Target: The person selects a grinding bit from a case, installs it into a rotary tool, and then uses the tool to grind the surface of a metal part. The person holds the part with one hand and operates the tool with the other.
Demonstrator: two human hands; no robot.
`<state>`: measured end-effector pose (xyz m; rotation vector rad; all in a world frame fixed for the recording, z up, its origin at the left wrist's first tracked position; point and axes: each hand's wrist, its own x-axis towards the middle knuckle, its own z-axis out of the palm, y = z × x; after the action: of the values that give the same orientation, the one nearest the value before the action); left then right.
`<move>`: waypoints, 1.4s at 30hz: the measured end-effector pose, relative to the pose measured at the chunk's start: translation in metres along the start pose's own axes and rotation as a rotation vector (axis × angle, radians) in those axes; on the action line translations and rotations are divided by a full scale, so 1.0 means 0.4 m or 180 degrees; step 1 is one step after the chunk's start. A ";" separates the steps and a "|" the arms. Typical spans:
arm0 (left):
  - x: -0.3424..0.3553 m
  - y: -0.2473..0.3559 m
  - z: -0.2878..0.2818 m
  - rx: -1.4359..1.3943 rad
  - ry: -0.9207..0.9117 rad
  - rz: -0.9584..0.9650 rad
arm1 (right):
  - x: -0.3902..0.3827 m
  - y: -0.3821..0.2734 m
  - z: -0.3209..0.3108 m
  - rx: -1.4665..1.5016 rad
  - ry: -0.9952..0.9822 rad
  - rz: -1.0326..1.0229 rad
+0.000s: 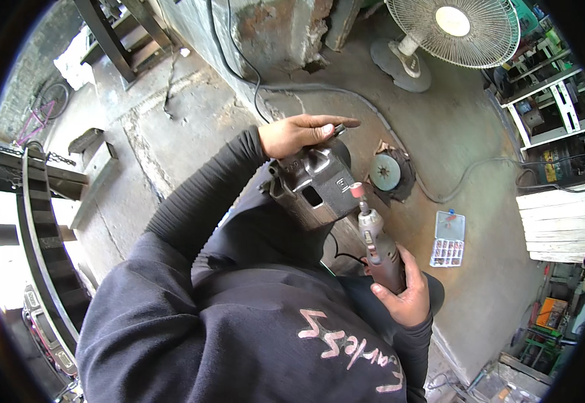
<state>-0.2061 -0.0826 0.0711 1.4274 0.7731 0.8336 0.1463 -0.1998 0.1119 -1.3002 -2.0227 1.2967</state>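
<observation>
My left hand (pixel 299 138) grips the top of a dark, blocky metal part (pixel 319 195), which has a rectangular opening and sits over my lap. My right hand (pixel 406 292) is wrapped round a dark rotary grinding tool (pixel 383 258), pointed up toward the part. Its small red tip (pixel 357 190) is beside the right side of the metal part; whether it touches cannot be told. A grinding disc (pixel 384 176) on a dark rag lies beyond, and an open plastic case (pixel 447 245) of small bits lies to the right.
A standing fan (pixel 410 64) is at the upper right, near crowded shelving (pixel 551 107). A cable (pixel 433 195) crosses the floor. Steel beams (pixel 91 161), curved metal rails (pixel 50 242) and a bicycle (pixel 47 107) are at left; pale stacked boards (pixel 554 221) are at right.
</observation>
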 end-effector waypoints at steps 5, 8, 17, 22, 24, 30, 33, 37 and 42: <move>0.034 0.003 0.036 0.0553 0.0354 -0.0457 | -0.004 -0.033 -0.034 -0.1324 0.0108 -0.0369; 0.046 0.021 0.041 0.0672 0.0300 -0.0700 | -0.002 -0.034 -0.040 -0.1551 0.0172 -0.0355; 0.061 0.009 0.042 0.0718 0.0193 -0.0656 | 0.019 -0.026 -0.041 -0.1886 0.0251 -0.0456; 0.060 0.001 0.035 0.0815 0.0220 -0.0762 | 0.022 -0.053 -0.026 -0.2241 0.0224 -0.0574; 0.058 0.001 0.033 0.0818 0.0242 -0.0755 | 0.021 -0.065 -0.022 -0.2238 -0.0063 -0.0457; 0.061 -0.014 0.032 0.0720 0.0249 -0.0739 | 0.028 -0.076 -0.023 -0.2324 0.0259 -0.0574; 0.063 -0.019 0.028 0.0754 0.0206 -0.0699 | 0.020 -0.080 -0.024 -0.2269 0.0049 -0.0426; 0.063 -0.021 0.029 0.0678 0.0220 -0.0643 | 0.019 -0.081 -0.019 -0.2259 0.0054 -0.0482; 0.059 -0.009 0.034 0.0658 0.0190 -0.0654 | 0.020 -0.081 -0.014 -0.2346 0.0178 -0.0469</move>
<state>-0.1825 -0.0693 0.0686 1.4793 1.0574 0.6544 0.1307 -0.1944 0.1417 -1.4015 -2.6080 0.4316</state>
